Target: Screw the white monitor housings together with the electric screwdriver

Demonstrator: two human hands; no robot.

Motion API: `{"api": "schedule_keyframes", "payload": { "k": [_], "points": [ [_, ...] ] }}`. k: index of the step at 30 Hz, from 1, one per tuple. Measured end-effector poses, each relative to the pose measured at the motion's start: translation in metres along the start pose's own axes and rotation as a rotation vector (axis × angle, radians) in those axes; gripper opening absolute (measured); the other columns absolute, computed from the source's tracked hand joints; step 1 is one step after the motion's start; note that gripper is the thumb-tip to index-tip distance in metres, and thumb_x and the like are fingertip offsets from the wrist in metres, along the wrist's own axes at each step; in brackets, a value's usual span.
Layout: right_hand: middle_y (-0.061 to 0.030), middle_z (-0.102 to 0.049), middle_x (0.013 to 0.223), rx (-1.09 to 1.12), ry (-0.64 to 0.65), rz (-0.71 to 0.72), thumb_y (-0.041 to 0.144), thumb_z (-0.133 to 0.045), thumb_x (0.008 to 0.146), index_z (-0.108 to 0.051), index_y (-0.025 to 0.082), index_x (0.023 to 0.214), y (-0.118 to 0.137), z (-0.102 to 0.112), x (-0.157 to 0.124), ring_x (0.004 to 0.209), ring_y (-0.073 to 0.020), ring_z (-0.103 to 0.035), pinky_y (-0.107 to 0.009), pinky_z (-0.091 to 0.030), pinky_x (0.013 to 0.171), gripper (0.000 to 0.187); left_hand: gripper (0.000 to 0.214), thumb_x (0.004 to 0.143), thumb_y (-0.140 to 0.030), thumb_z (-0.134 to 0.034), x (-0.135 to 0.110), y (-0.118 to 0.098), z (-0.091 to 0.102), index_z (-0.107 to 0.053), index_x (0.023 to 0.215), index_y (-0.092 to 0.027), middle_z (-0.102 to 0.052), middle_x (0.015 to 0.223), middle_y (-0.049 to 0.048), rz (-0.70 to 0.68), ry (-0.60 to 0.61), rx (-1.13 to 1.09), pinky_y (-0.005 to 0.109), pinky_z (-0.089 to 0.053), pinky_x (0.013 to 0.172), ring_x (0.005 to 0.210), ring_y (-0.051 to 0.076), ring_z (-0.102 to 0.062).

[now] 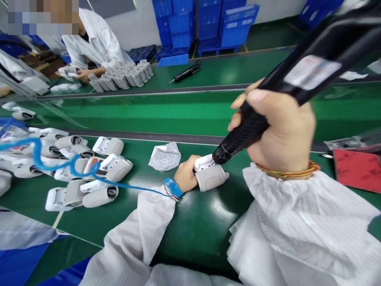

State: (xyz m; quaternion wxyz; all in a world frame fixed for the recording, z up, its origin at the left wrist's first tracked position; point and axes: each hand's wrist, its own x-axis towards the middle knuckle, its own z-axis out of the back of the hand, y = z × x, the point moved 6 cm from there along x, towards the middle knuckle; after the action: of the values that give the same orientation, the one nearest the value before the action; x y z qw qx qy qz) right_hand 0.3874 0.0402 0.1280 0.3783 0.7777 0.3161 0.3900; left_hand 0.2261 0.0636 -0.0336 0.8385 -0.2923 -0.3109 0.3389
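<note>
My right hand [282, 123] is wrapped round a black electric screwdriver [247, 131], which slants down to the left. Its tip meets the white housing of a wrist blood pressure monitor [211, 178], or comes very close to it; I cannot tell which. The monitor has a rolled light-grey cuff and lies on the green bench. My left hand [187, 174] grips its left end, and a blue wrist strap [174, 188] with a coiled cord is round that wrist. Just beyond my left hand sits an open bag of small screws [165, 157].
Several similar cuffed monitors [101, 196] crowd the bench at left. A red sheet [357, 171] lies at right. Across the green conveyor [166, 113], a co-worker in white [98, 39] handles parts beside rows of grey units [122, 75]. Another screwdriver [186, 73] lies there; blue crates [181, 24] stand behind.
</note>
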Motion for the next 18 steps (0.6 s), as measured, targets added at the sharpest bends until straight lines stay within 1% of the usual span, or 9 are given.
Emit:
{"api": "schedule_keyframes", "payload": {
  "k": [2,4,5,7,9,11,13,16,18],
  "points": [
    [0.0044,-0.06,0.059,0.013,-0.108,0.095,0.03,-0.065,0.06,-0.059,0.019,0.067,0.005,0.014,0.008,0.039,-0.0099,-0.051,-0.026,-0.04,0.035,0.014,0.022,0.08,-0.026,-0.06,-0.002,0.01,0.002,-0.057,0.099,-0.018,-0.066,0.09,0.0057,-0.017,-0.042,0.103,0.031,-0.047,0.073,0.083,0.021,-0.061],
    [0.0031,-0.059,0.06,0.002,-0.235,0.197,0.027,-0.063,0.062,-0.058,0.02,0.066,0.005,0.036,0.021,0.039,-0.0096,-0.05,-0.026,-0.04,0.035,0.01,0.02,0.08,-0.026,-0.06,-0.001,0.008,0.001,-0.057,0.097,-0.018,-0.066,0.09,0.0082,-0.045,-0.072,0.193,0.035,-0.047,0.077,0.086,0.023,-0.06],
    [0.0038,-0.058,0.058,-0.024,-0.304,0.213,0.024,-0.064,0.063,-0.057,0.021,0.067,0.002,0.049,0.03,0.038,-0.0091,-0.049,-0.026,-0.039,0.034,0.009,0.021,0.08,-0.027,-0.059,0.0,0.004,-0.001,-0.057,0.099,-0.017,-0.066,0.092,0.0094,-0.051,-0.073,0.216,0.037,-0.047,0.078,0.088,0.024,-0.06],
    [0.0065,-0.056,0.057,-0.104,-0.419,0.167,0.015,-0.066,0.062,-0.051,0.021,0.068,-0.012,0.073,0.048,0.035,-0.0078,-0.045,-0.025,-0.038,0.033,0.017,0.028,0.082,-0.026,-0.057,0.002,-0.009,-0.008,-0.054,0.109,-0.016,-0.066,0.101,0.0121,-0.039,-0.055,0.219,0.038,-0.048,0.081,0.093,0.026,-0.061],
    [0.009,-0.053,0.057,-0.236,-0.455,0.055,0.012,-0.069,0.061,-0.049,0.021,0.07,-0.032,0.09,0.064,0.036,-0.0064,-0.046,-0.023,-0.037,0.034,0.023,0.037,0.083,-0.024,-0.056,0.004,-0.022,-0.013,-0.05,0.118,-0.015,-0.063,0.111,0.0135,0.002,-0.017,0.195,0.038,-0.049,0.083,0.096,0.025,-0.062],
    [0.0093,-0.053,0.058,-0.265,-0.445,0.019,0.012,-0.07,0.061,-0.049,0.02,0.071,-0.046,0.097,0.071,0.038,-0.0062,-0.047,-0.022,-0.037,0.036,0.024,0.042,0.083,-0.021,-0.055,0.003,-0.029,-0.017,-0.047,0.124,-0.017,-0.061,0.114,0.0128,0.05,0.039,0.152,0.037,-0.05,0.081,0.091,0.022,-0.063],
    [0.0088,-0.053,0.061,-0.286,-0.44,0.027,0.014,-0.069,0.063,-0.049,0.019,0.072,-0.054,0.099,0.072,0.04,-0.0061,-0.048,-0.022,-0.038,0.038,0.022,0.04,0.082,-0.018,-0.054,0.004,-0.028,-0.018,-0.048,0.122,-0.018,-0.062,0.108,0.0102,0.11,0.092,0.049,0.033,-0.052,0.073,0.082,0.019,-0.063],
    [0.0082,-0.052,0.062,-0.327,-0.463,0.052,0.019,-0.068,0.065,-0.049,0.02,0.073,-0.056,0.098,0.067,0.044,-0.0065,-0.048,-0.023,-0.041,0.044,0.021,0.028,0.083,-0.021,-0.054,0.018,-0.012,-0.016,-0.049,0.11,-0.018,-0.062,0.08,0.0019,0.321,0.107,-0.232,0.026,-0.05,0.053,0.06,0.014,-0.06],
    [0.0075,-0.052,0.062,-0.339,-0.473,0.066,0.02,-0.068,0.064,-0.049,0.02,0.073,-0.055,0.097,0.065,0.05,-0.0078,-0.051,-0.024,-0.044,0.049,0.021,0.024,0.083,-0.025,-0.056,0.039,0.002,-0.013,-0.046,0.105,-0.018,-0.057,0.066,-0.0036,0.481,0.059,-0.45,0.022,-0.047,0.045,0.049,0.011,-0.055]
  ]
}}
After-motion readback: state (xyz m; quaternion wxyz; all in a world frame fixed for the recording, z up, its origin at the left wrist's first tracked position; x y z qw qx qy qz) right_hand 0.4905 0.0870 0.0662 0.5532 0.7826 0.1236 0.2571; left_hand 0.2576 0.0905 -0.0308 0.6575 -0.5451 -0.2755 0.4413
